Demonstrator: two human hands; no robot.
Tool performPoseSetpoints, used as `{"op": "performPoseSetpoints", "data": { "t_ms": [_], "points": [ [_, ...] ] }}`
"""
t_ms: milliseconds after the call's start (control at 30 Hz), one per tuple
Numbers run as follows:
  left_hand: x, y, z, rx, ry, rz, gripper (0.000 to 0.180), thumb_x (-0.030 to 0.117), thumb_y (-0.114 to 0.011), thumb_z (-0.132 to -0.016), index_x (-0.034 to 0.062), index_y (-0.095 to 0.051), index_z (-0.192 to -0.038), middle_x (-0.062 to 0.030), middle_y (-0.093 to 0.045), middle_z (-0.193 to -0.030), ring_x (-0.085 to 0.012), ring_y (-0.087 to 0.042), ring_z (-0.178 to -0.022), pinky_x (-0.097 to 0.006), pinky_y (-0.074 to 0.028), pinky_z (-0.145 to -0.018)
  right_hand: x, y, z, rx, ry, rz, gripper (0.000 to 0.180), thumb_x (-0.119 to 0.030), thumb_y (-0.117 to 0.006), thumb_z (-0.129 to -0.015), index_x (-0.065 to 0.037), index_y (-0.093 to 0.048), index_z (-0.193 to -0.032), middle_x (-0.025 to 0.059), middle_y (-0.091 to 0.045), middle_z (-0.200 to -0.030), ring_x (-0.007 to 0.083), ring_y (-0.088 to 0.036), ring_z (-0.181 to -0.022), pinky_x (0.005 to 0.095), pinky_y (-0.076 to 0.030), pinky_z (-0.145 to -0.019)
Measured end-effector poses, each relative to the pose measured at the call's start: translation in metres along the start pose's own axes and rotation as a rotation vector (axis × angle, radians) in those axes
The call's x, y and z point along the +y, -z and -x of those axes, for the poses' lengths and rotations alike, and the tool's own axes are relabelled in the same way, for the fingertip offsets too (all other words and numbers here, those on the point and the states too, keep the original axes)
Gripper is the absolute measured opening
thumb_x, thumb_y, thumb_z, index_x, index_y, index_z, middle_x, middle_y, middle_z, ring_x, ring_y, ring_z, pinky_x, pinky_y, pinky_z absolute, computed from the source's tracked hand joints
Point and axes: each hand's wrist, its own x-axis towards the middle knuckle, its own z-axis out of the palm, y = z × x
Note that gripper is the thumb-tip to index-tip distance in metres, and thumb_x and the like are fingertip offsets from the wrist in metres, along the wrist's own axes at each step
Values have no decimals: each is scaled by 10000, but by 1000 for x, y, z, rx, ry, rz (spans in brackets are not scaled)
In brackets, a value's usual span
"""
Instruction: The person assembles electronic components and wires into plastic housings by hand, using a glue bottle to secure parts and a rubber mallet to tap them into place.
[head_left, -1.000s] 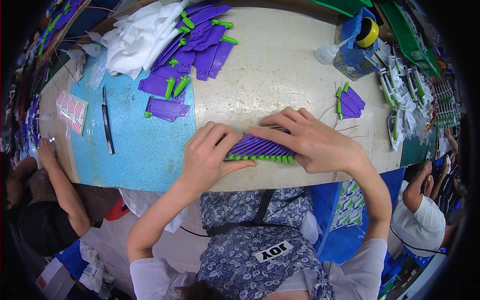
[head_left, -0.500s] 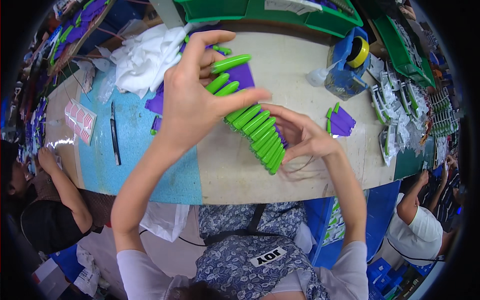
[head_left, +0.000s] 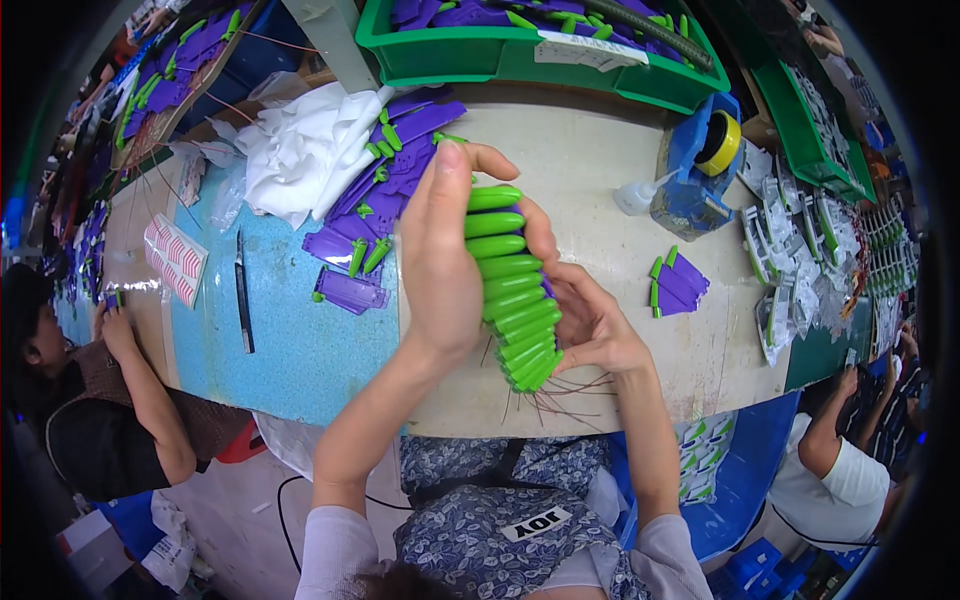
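Between my hands is a fanned stack of flat purple plastic parts with rounded green ends (head_left: 512,290). The green ends face me in a slanting row, and most of the purple shows only at the edges. My left hand (head_left: 440,265) wraps the upper part of the stack from the left, fingers curled over its top and far side. Around the lower right side, my right hand (head_left: 598,325) grips the stack, thumb near the bottom green ends. Thin dark wires (head_left: 560,395) trail below it over the table front.
Loose purple and green parts (head_left: 375,205) lie left of my hands beside a white cloth (head_left: 305,150). Black tweezers (head_left: 243,300) rest on a blue mat (head_left: 290,350). Right are a small purple-green group (head_left: 680,285), a tape dispenser (head_left: 690,185) and bagged parts (head_left: 785,220). A green bin (head_left: 450,62) stands behind.
My left hand has moved right and down, its fingers now closed round the upper stack. The stack has swung more upright, its green ends more evenly lined. The view has shifted, showing more of the bin.
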Motion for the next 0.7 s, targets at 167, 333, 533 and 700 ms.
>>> {"op": "performPoseSetpoints", "data": {
  "t_ms": [167,333,533,700],
  "points": [
    [-4,-17,10,1,-56,-12,506,495,-262,-1015,50,-386,-1222,-137,-599,-828,-228,-626,-707,-347,-522,-660,3,5,5,-10,94,-69,1033,99,-805,-582,-17,-250,-1445,156,-390,-1430,281,-377,-1337,414,-332,-1097],
    [-41,0,27,-362,-375,-213,1160,374,-808,-719,-5,15,-1443,-229,-284,-1425,-341,-376,-1304,-416,-326,-1066,1,-2,-6,26,244,-100,1107,112,-808,-551,-55,-206,-1465,162,-388,-1433,296,-382,-1336,425,-360,-1084],
    [-49,20,42,-451,-212,-506,1318,169,-795,-659,-31,256,-1427,-232,-205,-1464,-333,-280,-1364,-430,-216,-1127,-1,-14,-10,107,222,-32,1003,84,-775,-654,-73,-209,-1468,164,-356,-1461,278,-416,-1297,415,-359,-1065],
    [-64,37,45,-386,-297,-386,1169,79,-710,-663,-52,132,-1463,-213,-325,-1413,-306,-366,-1315,-400,-244,-1115,10,-22,-14,155,283,123,895,58,-734,-716,-60,-243,-1455,154,-361,-1454,273,-426,-1284,405,-374,-1047]
  ]
}}
